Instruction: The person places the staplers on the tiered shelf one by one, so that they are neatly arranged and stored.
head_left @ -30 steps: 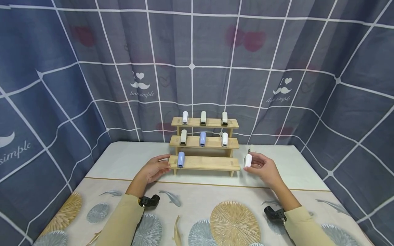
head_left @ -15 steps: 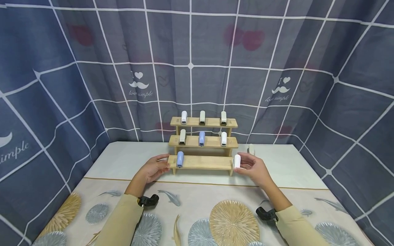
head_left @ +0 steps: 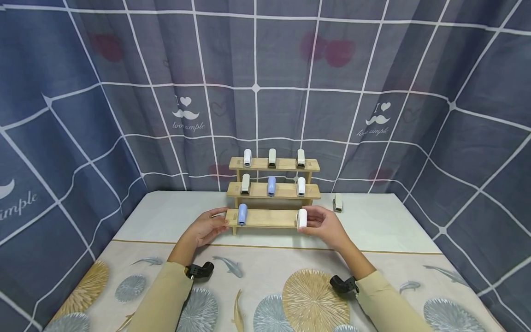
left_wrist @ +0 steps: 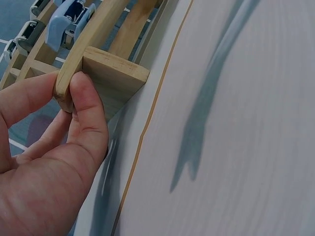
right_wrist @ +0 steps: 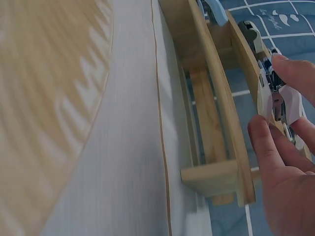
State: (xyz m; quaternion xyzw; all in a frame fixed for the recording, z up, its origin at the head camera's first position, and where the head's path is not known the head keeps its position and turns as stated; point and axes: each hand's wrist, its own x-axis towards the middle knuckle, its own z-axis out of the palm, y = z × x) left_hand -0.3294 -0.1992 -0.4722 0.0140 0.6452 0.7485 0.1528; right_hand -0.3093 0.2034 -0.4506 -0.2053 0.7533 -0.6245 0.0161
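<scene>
My right hand (head_left: pixel 325 226) pinches a small white stapler (head_left: pixel 302 218) between thumb and fingers at the right end of the bottom step of a three-step wooden rack (head_left: pixel 271 219). In the right wrist view the stapler (right_wrist: pixel 292 101) shows its metal inner parts, close over the step. The left hand (head_left: pixel 207 228) grips the left end of that step; the left wrist view has thumb and fingers (left_wrist: pixel 88 98) on either side of the board's corner. A blue stapler (head_left: pixel 242 214) stands on the same step near the left hand.
The middle step holds a cream stapler (head_left: pixel 245 184), a blue one (head_left: pixel 271 186) and a white one (head_left: pixel 301 186). White and cream staplers (head_left: pixel 272 157) stand on the top step. Another cream stapler (head_left: pixel 338 203) is on the table right of the rack. A checked curtain (head_left: pixel 282 110) hangs behind.
My right hand has carried the white stapler left, from beside the rack to over the right end of the bottom step. The cream stapler on the table is now uncovered. My left hand stays put.
</scene>
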